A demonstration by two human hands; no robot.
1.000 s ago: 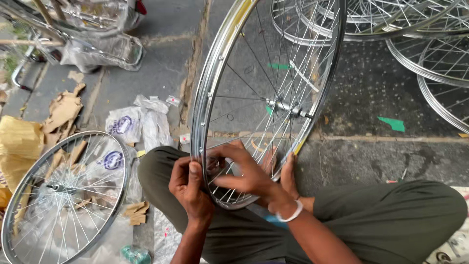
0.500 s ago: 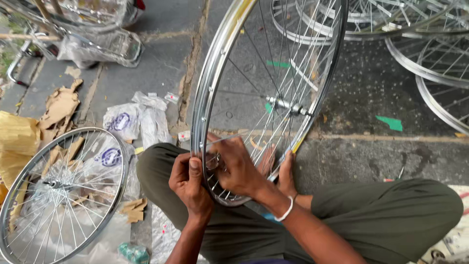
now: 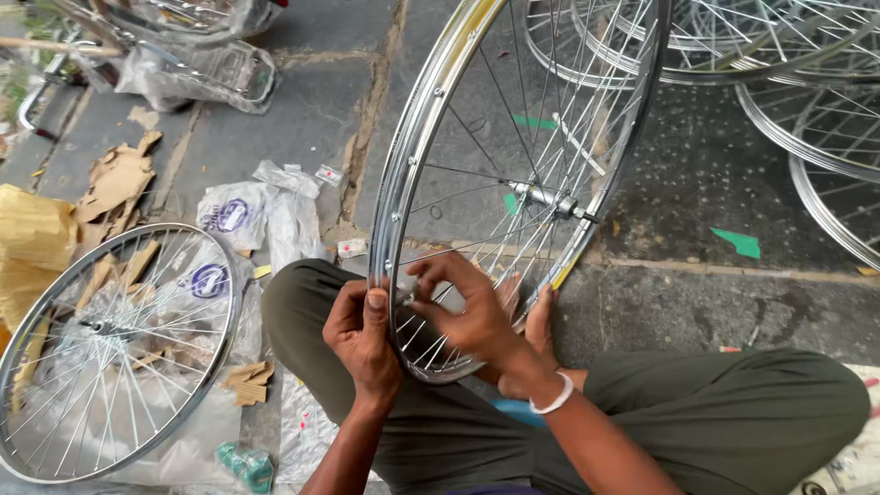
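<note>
A spoke is being seated at the lower rim of the upright bicycle wheel [image 3: 513, 183], steadied in the left hand's [image 3: 362, 335] clenched grip while the right hand [image 3: 467, 312] pinches the spoke end; tightening appears due next.

This is an open-air bicycle wheel workshop set up on a paved ground of grey stone slabs [image 3: 312, 119]. A person sits cross-legged on the ground, with a spoked wheel [image 3: 522, 183] standing upright between the knees. At nine o'clock another finished wheel [image 3: 110, 353] lies flat on clear plastic sheeting. From twelve to three o'clock a heap of bare chrome rims [image 3: 788, 101] overlaps across the darker paving. Torn cardboard scraps [image 3: 115, 183] and yellow wrapping lie at ten o'clock, beside crumpled plastic parts bags [image 3: 252, 215]. At eleven o'clock a metal carrier rack [image 3: 197, 69] sits wrapped in plastic.
</note>
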